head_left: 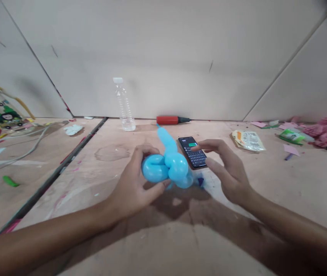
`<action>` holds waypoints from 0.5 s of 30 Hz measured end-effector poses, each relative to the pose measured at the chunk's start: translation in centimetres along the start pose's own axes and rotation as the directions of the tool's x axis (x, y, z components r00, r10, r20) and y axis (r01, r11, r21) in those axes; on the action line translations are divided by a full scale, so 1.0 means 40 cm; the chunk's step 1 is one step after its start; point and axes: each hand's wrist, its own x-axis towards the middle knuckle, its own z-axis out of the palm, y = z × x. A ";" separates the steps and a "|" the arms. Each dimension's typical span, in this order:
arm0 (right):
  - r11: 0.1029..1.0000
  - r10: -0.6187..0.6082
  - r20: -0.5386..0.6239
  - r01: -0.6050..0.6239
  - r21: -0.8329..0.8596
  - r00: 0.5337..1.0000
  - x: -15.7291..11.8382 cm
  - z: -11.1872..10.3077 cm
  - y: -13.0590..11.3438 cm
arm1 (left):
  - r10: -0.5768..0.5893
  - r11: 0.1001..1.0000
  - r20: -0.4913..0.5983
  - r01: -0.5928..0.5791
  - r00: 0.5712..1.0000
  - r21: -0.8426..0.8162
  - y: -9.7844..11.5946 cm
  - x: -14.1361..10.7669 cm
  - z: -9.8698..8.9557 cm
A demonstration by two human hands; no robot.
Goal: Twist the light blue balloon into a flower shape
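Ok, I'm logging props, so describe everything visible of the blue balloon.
The light-blue balloon, glossy and rubbery-looking, is inflated and twisted into rounded lobes, with one tapering segment stretching forward to a thin tip. A paler bulge shows at lower right. The left hand holds it, left of the phone; the right hand is apart.

Pale wall panels (pixel 157 57) beyond grip, few dark scuffs (pixel 211 66); slanting seams (pixel 36 57) to left and right. Pinkish wooden boards (pixel 296 180) beneath, stained; dark gap (pixel 56 173) running diagonally left of grip. Soft shadow (pixel 198 211) below grip.
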 end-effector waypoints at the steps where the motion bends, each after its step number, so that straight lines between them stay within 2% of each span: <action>1: 0.996 -0.009 -0.032 0.006 -0.094 0.999 0.003 -0.010 0.035 | -0.002 0.999 -0.024 0.003 1.000 0.054 -0.016 0.009 -0.004; 2: 0.981 -0.030 -0.044 0.021 -0.193 0.999 0.004 -0.019 0.070 | 0.003 0.992 -0.013 -0.001 1.000 0.125 -0.033 0.018 -0.009; 4: 0.939 -0.073 0.004 0.070 -0.337 0.997 -0.003 -0.032 0.129 | 0.026 0.959 0.079 -0.047 0.997 0.279 -0.066 0.034 -0.017; 7: 0.918 -0.084 0.070 0.104 -0.383 0.994 -0.018 -0.041 0.176 | -0.052 0.933 0.112 0.009 0.992 0.360 -0.099 0.051 -0.025; 11: 0.915 -0.052 0.160 0.111 -0.388 0.986 -0.024 -0.041 0.179 | -0.074 0.924 0.056 0.047 0.996 0.380 -0.104 0.059 -0.029; 15: 0.913 -0.017 0.169 0.084 -0.400 0.986 -0.017 -0.043 0.169 | -0.082 0.926 0.021 0.069 0.996 0.370 -0.104 0.061 -0.028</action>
